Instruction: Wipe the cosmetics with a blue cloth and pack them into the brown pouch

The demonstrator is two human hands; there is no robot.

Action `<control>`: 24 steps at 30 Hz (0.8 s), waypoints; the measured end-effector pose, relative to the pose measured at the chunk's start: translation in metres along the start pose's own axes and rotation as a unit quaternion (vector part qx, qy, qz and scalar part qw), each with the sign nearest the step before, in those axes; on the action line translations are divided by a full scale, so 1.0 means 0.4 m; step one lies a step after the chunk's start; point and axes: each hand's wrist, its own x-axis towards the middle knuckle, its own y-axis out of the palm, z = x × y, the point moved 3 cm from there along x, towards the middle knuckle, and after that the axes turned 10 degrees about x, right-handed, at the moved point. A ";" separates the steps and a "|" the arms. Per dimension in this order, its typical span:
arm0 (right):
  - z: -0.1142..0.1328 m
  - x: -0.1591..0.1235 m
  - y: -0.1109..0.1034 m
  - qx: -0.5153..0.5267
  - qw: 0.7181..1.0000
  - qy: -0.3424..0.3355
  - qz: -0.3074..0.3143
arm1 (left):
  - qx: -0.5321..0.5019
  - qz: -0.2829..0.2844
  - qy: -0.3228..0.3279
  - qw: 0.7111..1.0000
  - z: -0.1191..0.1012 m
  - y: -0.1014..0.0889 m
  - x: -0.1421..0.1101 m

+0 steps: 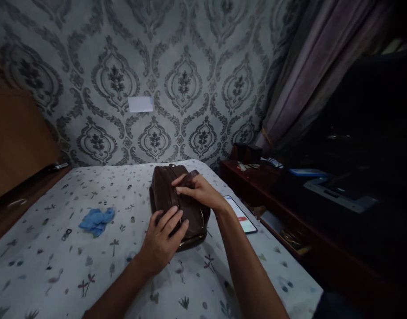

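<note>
A dark brown leather-look bag (187,207) with gold-toned zippers lies on the patterned bedsheet (117,274). My left hand (165,237) rests on the near left part of the bag, its fingers stretched out and slightly apart over the surface. On the bag's top, my right hand (197,189) has thumb and forefinger pinched at the zipper, on what looks like its small pull; the fingers largely cover it. A strap or handle loop (191,176) of the same brown stands up beside the right hand's fingers.
A crumpled blue cloth (97,221) lies left of the bag. To the right, a tablet or large phone (240,215) with a lit screen lies near the bed's edge. Beyond stands a dark red wooden cabinet (233,175) with an open drawer (286,232). Patterned wallpaper is behind.
</note>
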 end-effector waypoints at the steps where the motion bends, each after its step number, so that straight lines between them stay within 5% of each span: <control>1: -0.002 -0.002 0.000 0.004 1.000 -0.004 -0.008 | 0.000 -0.003 -0.003 1.000 0.000 0.001 -0.002; 14: -0.039 -0.003 0.028 -0.006 0.986 -0.025 -0.167 | -0.019 -0.028 -0.017 0.999 -0.007 0.010 -0.018; 24: -0.036 -0.003 0.033 -0.030 0.985 -0.036 -0.166 | -0.019 -0.031 -0.020 0.999 -0.006 0.009 -0.015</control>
